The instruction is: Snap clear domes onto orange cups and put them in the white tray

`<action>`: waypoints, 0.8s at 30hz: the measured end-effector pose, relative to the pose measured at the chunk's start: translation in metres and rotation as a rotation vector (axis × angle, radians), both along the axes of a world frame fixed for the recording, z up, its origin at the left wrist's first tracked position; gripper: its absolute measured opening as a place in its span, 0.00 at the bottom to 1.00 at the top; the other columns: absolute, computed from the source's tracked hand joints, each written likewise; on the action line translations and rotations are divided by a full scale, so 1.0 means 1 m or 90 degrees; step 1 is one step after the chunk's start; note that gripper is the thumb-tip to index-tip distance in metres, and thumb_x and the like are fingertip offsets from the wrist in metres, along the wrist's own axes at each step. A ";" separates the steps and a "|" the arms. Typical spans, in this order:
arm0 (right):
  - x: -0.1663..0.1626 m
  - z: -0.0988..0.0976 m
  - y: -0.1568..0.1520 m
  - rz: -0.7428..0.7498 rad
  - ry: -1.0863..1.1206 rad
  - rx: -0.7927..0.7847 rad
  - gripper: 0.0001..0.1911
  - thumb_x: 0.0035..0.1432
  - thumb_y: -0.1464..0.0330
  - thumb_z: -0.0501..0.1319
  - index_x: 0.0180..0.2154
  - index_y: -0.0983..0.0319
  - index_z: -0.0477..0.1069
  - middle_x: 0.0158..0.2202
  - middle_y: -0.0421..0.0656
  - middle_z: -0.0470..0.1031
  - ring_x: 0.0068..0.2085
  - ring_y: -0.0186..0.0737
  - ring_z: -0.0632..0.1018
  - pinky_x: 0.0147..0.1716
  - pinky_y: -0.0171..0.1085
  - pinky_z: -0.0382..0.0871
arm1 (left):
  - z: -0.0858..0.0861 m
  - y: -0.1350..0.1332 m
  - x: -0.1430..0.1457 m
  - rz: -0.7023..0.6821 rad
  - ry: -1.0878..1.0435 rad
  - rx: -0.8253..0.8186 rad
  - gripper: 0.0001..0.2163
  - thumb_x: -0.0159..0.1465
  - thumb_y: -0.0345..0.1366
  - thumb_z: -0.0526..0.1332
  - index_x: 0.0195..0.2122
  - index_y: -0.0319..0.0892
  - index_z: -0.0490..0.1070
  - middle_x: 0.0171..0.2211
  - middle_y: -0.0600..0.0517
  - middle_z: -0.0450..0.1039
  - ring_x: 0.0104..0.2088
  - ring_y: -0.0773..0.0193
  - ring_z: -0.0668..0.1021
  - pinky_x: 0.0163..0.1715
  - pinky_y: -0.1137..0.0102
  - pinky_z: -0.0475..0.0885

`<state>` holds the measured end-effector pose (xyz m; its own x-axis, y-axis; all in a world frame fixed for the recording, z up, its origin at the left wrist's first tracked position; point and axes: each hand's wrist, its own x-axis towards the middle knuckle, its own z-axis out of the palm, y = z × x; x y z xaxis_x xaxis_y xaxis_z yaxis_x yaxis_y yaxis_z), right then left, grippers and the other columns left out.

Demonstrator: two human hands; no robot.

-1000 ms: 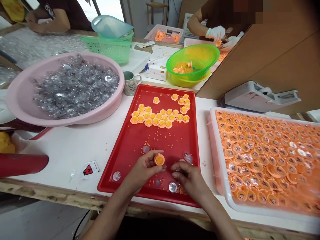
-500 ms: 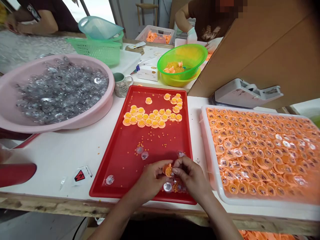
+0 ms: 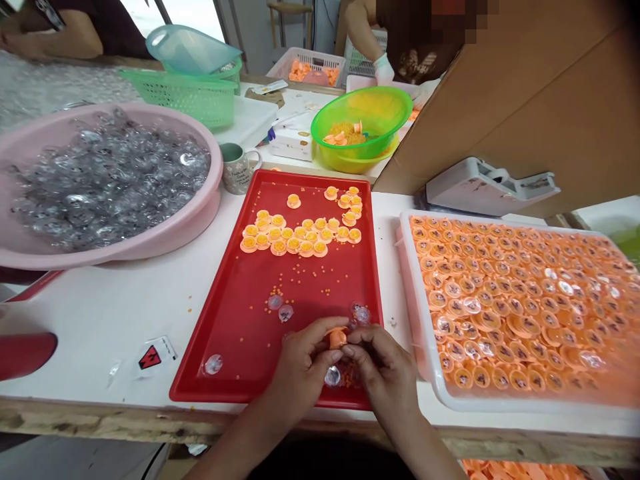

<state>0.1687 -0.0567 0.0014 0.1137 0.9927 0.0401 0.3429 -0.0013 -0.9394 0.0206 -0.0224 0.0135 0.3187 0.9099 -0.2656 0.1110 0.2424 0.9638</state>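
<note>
Right hand (image 3: 387,367) closed in on left hand (image 3: 300,363), orange cap (image 3: 337,337) pinched between both, above red tray (image 3: 240,320)

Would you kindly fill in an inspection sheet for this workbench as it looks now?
Surface: white table, red tray on it, near edge.
Job's things: orange cap pinched over the tray; filled caps grouped at its far end; clear lids near the hands.
Clutter: loose orange beads on tray; warning sticker; mug.
Grippers: left hand and right hand both pinch the cap, fingertips together.
Cables: nothing seen.
Surroundings: pink basin of clear lids left; white tray of orange pieces right; green bowl, cardboard box, a co-worker's gloved hand beyond.
</note>
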 end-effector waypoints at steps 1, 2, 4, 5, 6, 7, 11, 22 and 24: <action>-0.001 0.002 -0.001 0.001 -0.016 0.030 0.05 0.61 0.73 0.58 0.34 0.59 0.71 0.30 0.38 0.74 0.30 0.34 0.75 0.29 0.31 0.69 | 0.000 -0.001 0.000 -0.002 0.011 0.043 0.15 0.59 0.27 0.59 0.48 0.43 0.74 0.41 0.50 0.79 0.41 0.62 0.80 0.42 0.71 0.74; -0.002 0.004 -0.001 0.002 -0.034 0.058 0.05 0.61 0.74 0.58 0.34 0.59 0.70 0.30 0.38 0.73 0.30 0.34 0.75 0.29 0.30 0.69 | 0.001 -0.002 0.001 0.000 0.023 0.092 0.14 0.60 0.26 0.58 0.46 0.43 0.75 0.39 0.51 0.79 0.39 0.63 0.80 0.41 0.72 0.74; -0.004 0.005 -0.002 0.001 -0.066 0.095 0.07 0.61 0.75 0.57 0.33 0.59 0.69 0.29 0.38 0.72 0.29 0.33 0.74 0.28 0.30 0.68 | 0.001 -0.004 0.002 0.011 0.035 0.178 0.14 0.61 0.25 0.57 0.44 0.44 0.75 0.37 0.52 0.79 0.38 0.65 0.80 0.41 0.73 0.74; -0.004 0.005 -0.003 -0.007 -0.076 0.099 0.07 0.61 0.75 0.57 0.34 0.59 0.69 0.29 0.37 0.72 0.29 0.32 0.74 0.28 0.30 0.68 | 0.001 -0.005 0.002 0.015 0.036 0.205 0.14 0.61 0.24 0.57 0.44 0.44 0.75 0.38 0.52 0.79 0.38 0.65 0.80 0.41 0.74 0.74; -0.005 0.004 -0.003 -0.017 -0.081 0.098 0.06 0.61 0.76 0.56 0.35 0.59 0.68 0.30 0.37 0.72 0.29 0.32 0.74 0.28 0.29 0.68 | 0.001 -0.006 0.002 0.019 0.034 0.216 0.14 0.61 0.24 0.56 0.44 0.44 0.75 0.38 0.52 0.79 0.38 0.66 0.80 0.41 0.74 0.73; -0.005 0.004 -0.003 -0.022 -0.083 0.095 0.07 0.61 0.75 0.56 0.38 0.58 0.68 0.31 0.38 0.72 0.30 0.33 0.74 0.29 0.30 0.69 | 0.001 -0.007 0.003 0.021 0.024 0.209 0.14 0.61 0.24 0.56 0.44 0.45 0.74 0.39 0.52 0.79 0.39 0.65 0.80 0.42 0.73 0.74; -0.003 0.003 -0.001 0.015 -0.094 0.080 0.11 0.63 0.73 0.55 0.46 0.57 0.67 0.38 0.42 0.72 0.38 0.36 0.75 0.35 0.33 0.72 | -0.004 -0.009 0.006 0.073 -0.062 0.088 0.14 0.60 0.26 0.58 0.46 0.45 0.70 0.42 0.52 0.77 0.41 0.64 0.80 0.42 0.72 0.75; -0.003 -0.020 -0.003 0.024 0.089 -0.101 0.14 0.57 0.61 0.63 0.43 0.59 0.73 0.36 0.45 0.76 0.34 0.42 0.79 0.30 0.34 0.75 | -0.006 -0.007 0.000 0.086 0.076 0.050 0.14 0.54 0.23 0.58 0.40 0.43 0.74 0.38 0.50 0.78 0.41 0.60 0.77 0.44 0.67 0.71; -0.005 -0.016 -0.003 0.011 0.114 -0.122 0.12 0.57 0.60 0.62 0.40 0.59 0.74 0.35 0.45 0.76 0.33 0.42 0.78 0.30 0.34 0.74 | -0.006 -0.010 0.002 0.089 0.093 0.053 0.13 0.54 0.23 0.58 0.38 0.43 0.74 0.37 0.50 0.78 0.40 0.59 0.77 0.43 0.67 0.71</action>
